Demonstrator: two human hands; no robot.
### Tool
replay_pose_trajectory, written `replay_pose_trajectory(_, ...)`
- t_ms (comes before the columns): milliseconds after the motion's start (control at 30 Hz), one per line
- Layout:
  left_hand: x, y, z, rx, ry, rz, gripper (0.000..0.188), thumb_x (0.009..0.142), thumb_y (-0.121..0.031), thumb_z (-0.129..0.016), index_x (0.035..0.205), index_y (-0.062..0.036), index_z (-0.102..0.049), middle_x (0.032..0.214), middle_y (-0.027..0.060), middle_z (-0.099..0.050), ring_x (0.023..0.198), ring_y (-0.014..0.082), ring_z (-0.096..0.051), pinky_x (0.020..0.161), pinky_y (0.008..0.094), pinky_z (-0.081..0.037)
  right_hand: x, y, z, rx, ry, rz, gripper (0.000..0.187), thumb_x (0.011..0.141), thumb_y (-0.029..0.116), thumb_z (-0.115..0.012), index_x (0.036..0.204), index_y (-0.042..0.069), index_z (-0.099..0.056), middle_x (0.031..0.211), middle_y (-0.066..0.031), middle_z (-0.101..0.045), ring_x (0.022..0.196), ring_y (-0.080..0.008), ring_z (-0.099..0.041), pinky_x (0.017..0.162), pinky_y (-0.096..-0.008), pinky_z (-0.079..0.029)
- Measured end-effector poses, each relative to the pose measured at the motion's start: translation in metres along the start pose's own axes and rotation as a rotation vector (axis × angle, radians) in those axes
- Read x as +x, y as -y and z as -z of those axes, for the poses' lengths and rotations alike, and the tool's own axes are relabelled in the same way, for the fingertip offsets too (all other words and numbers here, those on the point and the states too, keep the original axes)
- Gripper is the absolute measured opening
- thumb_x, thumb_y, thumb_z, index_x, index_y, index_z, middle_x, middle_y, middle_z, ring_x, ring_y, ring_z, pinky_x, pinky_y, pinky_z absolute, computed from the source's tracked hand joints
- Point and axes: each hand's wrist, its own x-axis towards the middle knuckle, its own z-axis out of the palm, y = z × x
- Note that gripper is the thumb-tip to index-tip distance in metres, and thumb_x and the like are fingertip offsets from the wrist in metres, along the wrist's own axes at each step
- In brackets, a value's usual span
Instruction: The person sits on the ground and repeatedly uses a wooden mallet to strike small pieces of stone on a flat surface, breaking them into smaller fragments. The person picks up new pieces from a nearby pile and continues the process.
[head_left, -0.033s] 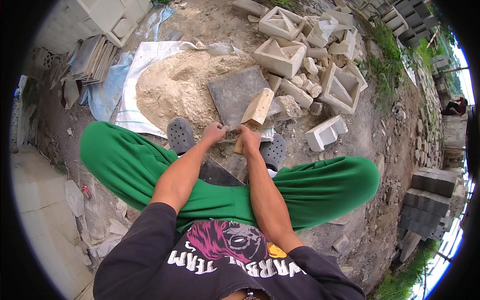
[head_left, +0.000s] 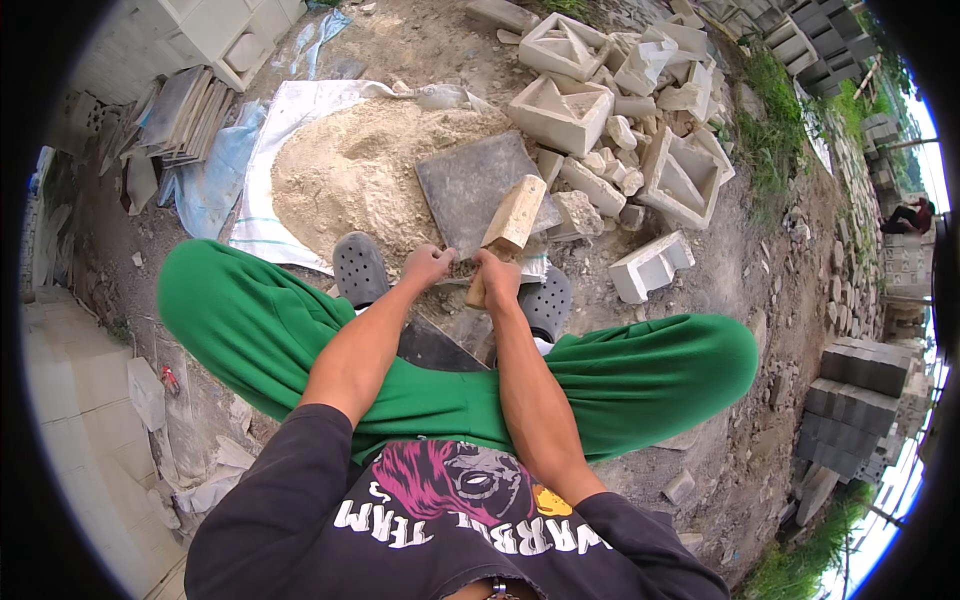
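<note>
My right hand is wrapped round the handle of a pale wooden mallet. The mallet's blocky head points away from me, above a dark square slab. Beside it, my left hand is closed at the slab's near edge, its fingertips pinched together. Whatever those fingers hold, if anything, is too small to make out. The slab rests tilted against a heap of pale crushed stone powder, which lies on a white woven sack.
Broken white moulded blocks are piled beyond the slab to the right. A single block piece lies nearer. Stacked flat slabs stand at the far left by blue plastic sheeting. Grey blocks are stacked at the right.
</note>
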Motion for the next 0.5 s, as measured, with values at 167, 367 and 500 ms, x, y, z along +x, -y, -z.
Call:
replay_pose_trajectory(167,0.000,-0.013,-0.008,-0.405,0.047,0.164,0.048,0.094,-0.045,-0.066,0.089,0.0035,-0.068,0.079,0.0110,-0.070,0.065,0.0172,-0.069,0.054,0.0300,-0.052,0.011,-0.017,-0.002,-0.014,0.015,0.095,0.021,0.073,0.008,-0.073,0.087,-0.005,-0.063,0.069,-0.0092,-0.062,0.052,-0.0199,-0.061,0.049,-0.0340,-0.049)
replay_pose_trajectory(367,0.003,-0.025,-0.012,-0.458,0.039,0.270,0.041,0.094,-0.040,-0.068,0.102,0.0007,-0.063,0.088,0.0085,-0.067,0.068,0.0143,-0.064,0.055,0.0273,-0.050,0.010,-0.013,-0.002,-0.061,0.051,0.021,0.023,0.074,0.009,-0.073,0.089,-0.005,-0.064,0.075,-0.0106,-0.064,0.056,-0.0217,-0.062,0.051,-0.0355,-0.049)
replay_pose_trajectory(500,0.026,0.014,-0.026,-0.267,-0.090,0.042,0.035,0.095,-0.033,-0.068,0.104,0.0004,-0.062,0.086,0.0073,-0.066,0.068,0.0161,-0.062,0.058,0.0314,-0.051,-0.005,0.002,-0.004,-0.079,0.072,-0.007,0.023,0.075,0.011,-0.073,0.089,-0.006,-0.064,0.073,-0.0106,-0.063,0.055,-0.0218,-0.062,0.051,-0.0356,-0.050)
